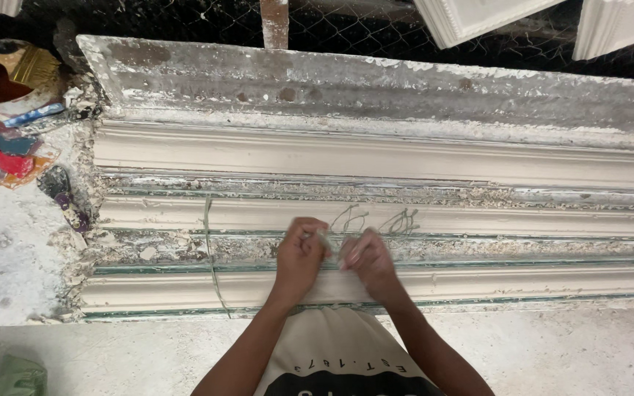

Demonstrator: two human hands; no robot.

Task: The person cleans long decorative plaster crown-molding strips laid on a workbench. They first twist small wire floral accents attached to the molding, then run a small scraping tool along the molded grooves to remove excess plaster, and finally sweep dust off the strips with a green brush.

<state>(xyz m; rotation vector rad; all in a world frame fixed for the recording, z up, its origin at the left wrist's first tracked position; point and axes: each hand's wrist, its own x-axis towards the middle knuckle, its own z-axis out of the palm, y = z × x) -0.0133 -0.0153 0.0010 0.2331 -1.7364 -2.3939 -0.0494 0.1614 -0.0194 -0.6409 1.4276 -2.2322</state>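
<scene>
Nearest, cut off by the bottom edge: a cream apron (332, 348) and two forearms, reaching up to the left hand (299, 257) and right hand (368, 258), both pinching something small and pale between the fingertips — too blurred to name, possibly the near end of the thin fibre strands (379, 220) lying just beyond on the long moulded plaster cornice (478, 165). Farther left, partly cropped, sitting by a crusted pile of scraps (9, 154): a brush (27, 66) in a pot — contents not showing.
</scene>
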